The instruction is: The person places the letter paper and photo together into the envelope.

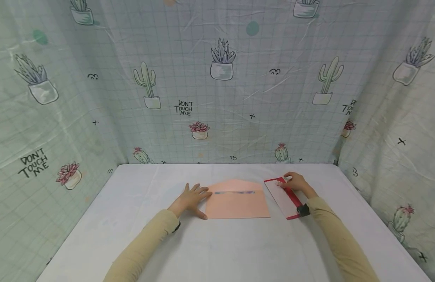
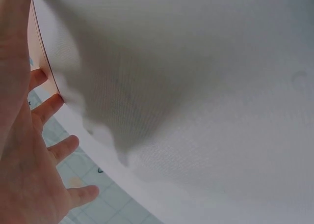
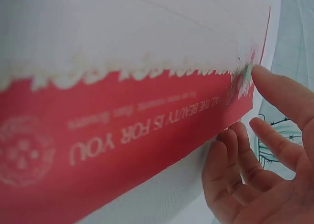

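Observation:
A peach envelope (image 1: 237, 205) lies on the white table with its flap (image 1: 235, 185) pointing to the back. Along its upper part runs a narrow multicoloured strip (image 1: 235, 192). My left hand (image 1: 193, 199) rests at the envelope's left edge, fingers spread and fingertips at the paper. To the right, a red-and-white card (image 1: 281, 197) lies at a slant; its red band (image 3: 147, 130) carries printed lettering. My right hand (image 1: 296, 183) pinches the card near its far right corner, thumb on the printed face and fingers curled at the edge underneath, as the right wrist view shows.
The white table (image 1: 224, 250) ends at a hanging cloth (image 1: 238, 94) printed with potted cacti at the back. More of this cloth hangs along the left and right sides. A dark band (image 1: 303, 210) sits at my right wrist, overlapping the card's near end.

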Tool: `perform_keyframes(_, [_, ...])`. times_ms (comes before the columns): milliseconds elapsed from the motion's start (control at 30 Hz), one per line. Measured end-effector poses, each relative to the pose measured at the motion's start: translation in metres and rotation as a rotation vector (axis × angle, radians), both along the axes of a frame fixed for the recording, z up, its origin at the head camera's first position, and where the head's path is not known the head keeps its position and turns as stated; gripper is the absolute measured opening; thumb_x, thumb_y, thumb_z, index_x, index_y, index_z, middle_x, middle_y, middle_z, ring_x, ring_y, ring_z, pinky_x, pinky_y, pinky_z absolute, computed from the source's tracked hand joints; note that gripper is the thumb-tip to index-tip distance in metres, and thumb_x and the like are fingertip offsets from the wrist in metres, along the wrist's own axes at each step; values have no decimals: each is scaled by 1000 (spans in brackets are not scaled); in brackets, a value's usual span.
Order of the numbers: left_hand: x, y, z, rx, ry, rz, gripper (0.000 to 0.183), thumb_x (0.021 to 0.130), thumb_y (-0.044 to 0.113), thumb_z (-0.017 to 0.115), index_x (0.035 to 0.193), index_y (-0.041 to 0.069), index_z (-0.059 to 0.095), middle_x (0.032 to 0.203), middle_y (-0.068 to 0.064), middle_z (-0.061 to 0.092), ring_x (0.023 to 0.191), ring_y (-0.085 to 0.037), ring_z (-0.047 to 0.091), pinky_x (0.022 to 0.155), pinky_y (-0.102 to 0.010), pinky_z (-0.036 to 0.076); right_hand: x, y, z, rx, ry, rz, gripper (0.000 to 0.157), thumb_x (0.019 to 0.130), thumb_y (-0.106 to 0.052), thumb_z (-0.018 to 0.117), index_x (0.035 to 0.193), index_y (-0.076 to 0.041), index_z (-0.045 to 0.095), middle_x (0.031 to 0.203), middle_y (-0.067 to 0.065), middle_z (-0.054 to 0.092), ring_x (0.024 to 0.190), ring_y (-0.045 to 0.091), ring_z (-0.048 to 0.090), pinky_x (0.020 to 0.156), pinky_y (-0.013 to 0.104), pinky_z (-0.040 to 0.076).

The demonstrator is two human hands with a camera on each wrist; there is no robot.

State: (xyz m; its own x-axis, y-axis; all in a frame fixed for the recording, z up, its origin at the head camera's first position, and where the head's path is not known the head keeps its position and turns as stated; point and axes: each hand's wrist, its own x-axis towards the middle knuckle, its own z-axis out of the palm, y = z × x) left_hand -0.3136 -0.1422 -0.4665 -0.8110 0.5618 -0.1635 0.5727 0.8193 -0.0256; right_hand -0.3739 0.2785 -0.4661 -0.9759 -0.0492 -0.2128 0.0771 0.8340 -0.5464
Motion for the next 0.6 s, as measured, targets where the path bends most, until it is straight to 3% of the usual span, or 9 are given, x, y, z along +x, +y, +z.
perform_keyframes(233, [0,0,1,-11,1,5,94,62,65,65,138,22,32,145,-1,29,134,-36,22,100,-68,16,-1,0,1,-12,-76,-40,66,76,-28,69,126,3,39,115,26,49,90,28,51,76,36,50])
perform_keyframes(600, [2,0,2,-12,-5,12,93,62,64,66,138,23,33,145,-1,28,135,-35,22,100,-67,16,-2,-2,-2,45,-51,-36,61,71,-28,73,116,3,46,104,20,51,83,24,48,67,30,46])
